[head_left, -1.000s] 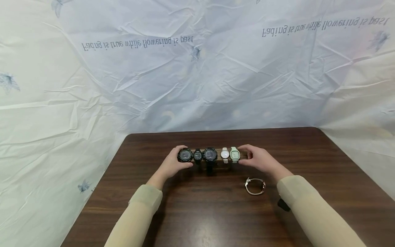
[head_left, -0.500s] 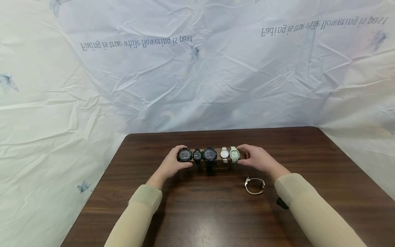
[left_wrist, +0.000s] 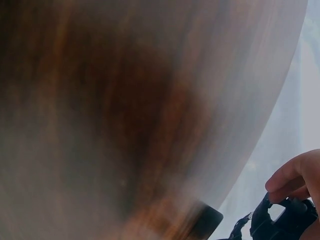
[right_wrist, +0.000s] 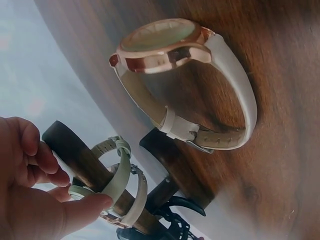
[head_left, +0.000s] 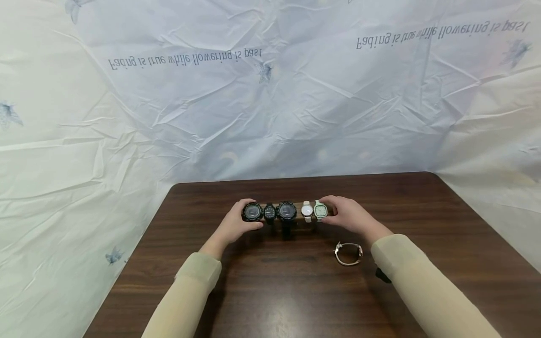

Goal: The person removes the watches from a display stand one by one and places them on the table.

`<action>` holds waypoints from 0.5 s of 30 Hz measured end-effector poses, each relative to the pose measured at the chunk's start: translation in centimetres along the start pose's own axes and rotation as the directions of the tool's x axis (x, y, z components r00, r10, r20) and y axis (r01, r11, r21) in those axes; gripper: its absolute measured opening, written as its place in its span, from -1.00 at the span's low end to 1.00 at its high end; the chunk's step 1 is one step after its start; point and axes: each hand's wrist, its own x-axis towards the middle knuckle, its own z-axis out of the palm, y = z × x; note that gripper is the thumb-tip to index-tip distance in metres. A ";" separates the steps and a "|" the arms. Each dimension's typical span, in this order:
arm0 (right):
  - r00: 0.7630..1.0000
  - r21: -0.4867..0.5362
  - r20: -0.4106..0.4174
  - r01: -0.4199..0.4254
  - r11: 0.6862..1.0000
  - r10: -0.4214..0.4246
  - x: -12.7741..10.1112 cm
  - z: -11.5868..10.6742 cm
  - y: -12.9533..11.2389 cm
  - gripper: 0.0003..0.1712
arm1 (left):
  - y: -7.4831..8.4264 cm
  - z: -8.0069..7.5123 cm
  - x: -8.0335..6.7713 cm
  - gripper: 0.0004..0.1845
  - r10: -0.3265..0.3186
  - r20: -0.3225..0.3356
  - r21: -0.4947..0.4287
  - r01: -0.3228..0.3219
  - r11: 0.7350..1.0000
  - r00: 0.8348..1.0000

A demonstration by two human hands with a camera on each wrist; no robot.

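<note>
Left hand [head_left: 234,224] grips the black watch [head_left: 252,212] at the bar's [right_wrist: 80,159] nine-o'clock end; right hand [head_left: 346,216] grasps its three-o'clock end beside the green watch [head_left: 320,211].

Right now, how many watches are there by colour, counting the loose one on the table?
Black watches on the stand bar: 3
White watch on the bar: 1
Pale green watch on the bar: 1
Rose-gold, white-strapped watch loose on the table: 1
Total: 6

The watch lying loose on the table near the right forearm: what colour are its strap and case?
The loose watch has a white strap and rose-gold case; clearest in the right wrist view.
</note>
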 end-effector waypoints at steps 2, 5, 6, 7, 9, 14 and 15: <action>1.000 -0.013 0.003 0.007 1.000 -0.007 0.1 0.0 -0.1 -0.38 | -0.1 0.0 0.0 -0.28 0.000 0.001 0.002 0.000 1.000 1.000; 1.000 -0.031 0.001 0.014 0.999 -0.014 0.2 0.0 -0.3 -0.38 | -0.1 0.0 0.0 -0.28 0.003 0.002 0.004 -0.003 1.000 1.000; 1.000 -0.034 0.002 0.020 0.999 -0.020 0.2 0.0 -0.3 -0.38 | -0.1 0.0 0.0 -0.28 0.004 0.002 0.005 -0.004 1.000 1.000; 1.000 -0.039 0.003 0.026 0.999 -0.026 0.2 0.0 -0.4 -0.37 | -0.1 0.0 0.0 -0.28 0.005 0.002 0.007 -0.005 1.000 1.000; 1.000 -0.043 0.000 0.028 0.999 -0.028 0.2 0.1 -0.4 -0.36 | -0.1 0.0 0.1 -0.28 0.006 0.001 0.009 -0.006 1.000 1.000; 1.000 -0.057 -0.006 0.031 0.998 -0.031 0.2 0.1 -0.4 -0.35 | -0.1 0.0 0.0 -0.28 -0.004 0.000 0.011 0.004 1.000 1.000; 0.999 -0.059 -0.010 0.031 0.998 -0.032 0.2 0.2 -0.3 -0.35 | -0.1 0.0 0.0 -0.28 -0.006 0.001 0.012 0.006 1.000 1.000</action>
